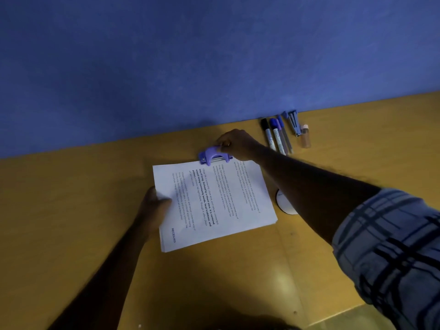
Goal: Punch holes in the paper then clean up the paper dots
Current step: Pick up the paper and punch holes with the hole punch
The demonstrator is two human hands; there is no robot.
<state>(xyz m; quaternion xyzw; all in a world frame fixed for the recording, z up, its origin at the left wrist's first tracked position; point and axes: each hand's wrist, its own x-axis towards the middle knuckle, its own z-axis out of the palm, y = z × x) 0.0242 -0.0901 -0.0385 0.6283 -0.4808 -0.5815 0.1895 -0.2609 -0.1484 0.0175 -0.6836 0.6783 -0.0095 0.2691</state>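
Observation:
A thin stack of printed white paper (214, 203) lies on the yellow desk (71, 210), turned sideways to me. A purple hole punch (214, 156) sits at the paper's far edge, its slot over that edge. My right hand (238, 144) grips the punch from behind, fingers on its handle. At the paper's left edge, my left hand (153, 206) pinches the sheets with the thumb on top. No paper dots are visible.
A blue partition wall (190, 67) runs along the desk's far edge. Markers (276, 136), a stapler (294, 122) and a small bottle (305, 136) lie at the back right. A white round object (284, 203) shows under my right forearm.

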